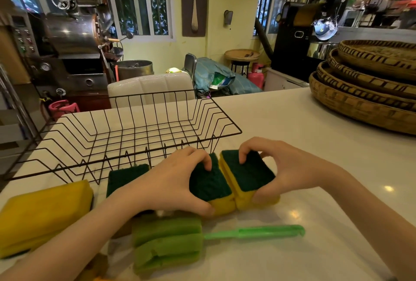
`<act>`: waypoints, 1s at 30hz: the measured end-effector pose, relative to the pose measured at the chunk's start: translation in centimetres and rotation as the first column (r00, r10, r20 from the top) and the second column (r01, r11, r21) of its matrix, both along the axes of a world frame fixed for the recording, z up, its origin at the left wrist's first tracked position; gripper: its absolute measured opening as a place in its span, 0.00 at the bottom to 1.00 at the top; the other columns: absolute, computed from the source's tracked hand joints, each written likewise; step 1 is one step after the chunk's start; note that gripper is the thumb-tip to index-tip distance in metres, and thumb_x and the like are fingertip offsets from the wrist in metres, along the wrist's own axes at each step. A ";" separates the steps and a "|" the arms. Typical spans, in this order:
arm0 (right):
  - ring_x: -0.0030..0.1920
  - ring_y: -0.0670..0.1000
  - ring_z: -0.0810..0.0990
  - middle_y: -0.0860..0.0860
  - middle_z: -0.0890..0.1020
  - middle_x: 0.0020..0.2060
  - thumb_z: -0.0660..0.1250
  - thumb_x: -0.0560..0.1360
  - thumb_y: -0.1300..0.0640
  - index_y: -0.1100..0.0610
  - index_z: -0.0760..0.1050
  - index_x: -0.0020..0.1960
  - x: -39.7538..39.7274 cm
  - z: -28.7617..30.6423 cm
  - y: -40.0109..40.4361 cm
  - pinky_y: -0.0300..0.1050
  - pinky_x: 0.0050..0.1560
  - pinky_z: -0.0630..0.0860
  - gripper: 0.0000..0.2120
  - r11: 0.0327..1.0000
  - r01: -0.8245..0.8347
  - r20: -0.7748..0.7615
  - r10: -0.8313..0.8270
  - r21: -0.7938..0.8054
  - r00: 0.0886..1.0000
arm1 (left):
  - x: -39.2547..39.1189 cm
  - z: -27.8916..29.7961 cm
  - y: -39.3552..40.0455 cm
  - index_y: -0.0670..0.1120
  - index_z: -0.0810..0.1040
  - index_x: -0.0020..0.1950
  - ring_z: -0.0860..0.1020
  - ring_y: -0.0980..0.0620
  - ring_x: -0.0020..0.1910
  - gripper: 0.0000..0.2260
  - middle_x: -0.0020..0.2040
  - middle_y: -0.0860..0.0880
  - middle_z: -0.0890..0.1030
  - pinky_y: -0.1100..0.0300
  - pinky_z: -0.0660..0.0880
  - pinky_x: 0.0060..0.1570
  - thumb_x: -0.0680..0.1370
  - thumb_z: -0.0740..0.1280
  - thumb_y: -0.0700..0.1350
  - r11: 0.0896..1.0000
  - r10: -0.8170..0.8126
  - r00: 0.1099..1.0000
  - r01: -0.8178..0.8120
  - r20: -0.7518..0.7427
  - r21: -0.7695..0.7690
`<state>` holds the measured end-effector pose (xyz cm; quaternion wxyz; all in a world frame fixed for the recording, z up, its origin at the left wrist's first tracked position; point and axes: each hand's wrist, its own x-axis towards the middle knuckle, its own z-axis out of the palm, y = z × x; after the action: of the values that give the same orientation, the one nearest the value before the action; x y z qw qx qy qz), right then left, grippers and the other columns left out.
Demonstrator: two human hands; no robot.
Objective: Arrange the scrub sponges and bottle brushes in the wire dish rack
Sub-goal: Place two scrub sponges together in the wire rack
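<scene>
two scrub sponges sit side by side, touching, on the white counter (315,145) just in front of the wire dish rack (126,136). left hand (177,181) grasps the left sponge (209,184), right hand (281,168) grasps the right sponge (247,173). green bottle brush (180,242) lies nearer, outside the rack.

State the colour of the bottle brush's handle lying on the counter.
Light green, like its sponge head; the handle shows clearly in the head view.

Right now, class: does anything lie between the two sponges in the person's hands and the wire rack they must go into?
Nothing visible blocks the way. The left hand and right hand each grip a scrub sponge just in front of the wire dish rack. Only its low near rim must be cleared, and its interior looks empty.
</scene>
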<state>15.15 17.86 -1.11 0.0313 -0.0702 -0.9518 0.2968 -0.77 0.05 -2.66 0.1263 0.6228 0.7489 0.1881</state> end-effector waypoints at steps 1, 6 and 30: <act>0.56 0.39 0.71 0.39 0.73 0.53 0.74 0.55 0.45 0.41 0.71 0.49 0.1 0.8 0.1 0.33 0.56 0.69 0.25 1.000 -0.005 -0.022 0.005 -0.003 1.000 | 0.0 0.6 -0.2 0.60 0.65 0.49 0.67 0.62 0.51 0.24 0.50 0.63 0.67 0.63 0.71 0.47 0.59 0.73 0.59 1.000 0.001 0.999 -0.002 0.041 0.024; 0.58 0.39 0.71 0.35 0.74 0.52 0.72 0.52 0.41 0.37 0.72 0.46 -0.2 5.5 0.5 0.36 0.59 0.68 0.23 0.998 -0.062 -0.046 0.062 0.000 0.997 | -0.1 4.0 -1.0 0.61 0.69 0.48 0.71 0.63 0.51 0.26 0.51 0.61 0.73 0.66 0.73 0.50 0.53 0.70 0.63 0.984 0.000 0.982 -0.035 0.191 0.177; 0.48 0.49 0.72 0.48 0.72 0.50 0.75 0.63 0.46 0.51 0.65 0.59 -22.5 2.9 6.2 0.37 0.39 0.71 0.30 0.941 -0.169 0.121 0.139 0.292 0.983 | -17.2 3.5 6.9 0.50 0.67 0.51 0.70 0.50 0.47 0.22 0.51 0.48 0.69 0.64 0.71 0.38 0.63 0.75 0.42 0.968 0.238 0.971 -0.239 -0.026 -0.075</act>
<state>-7.30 24.07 1.79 -0.0286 -0.0046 -0.9888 0.1461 -17.99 6.97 0.87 0.1205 0.5245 0.8260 0.1675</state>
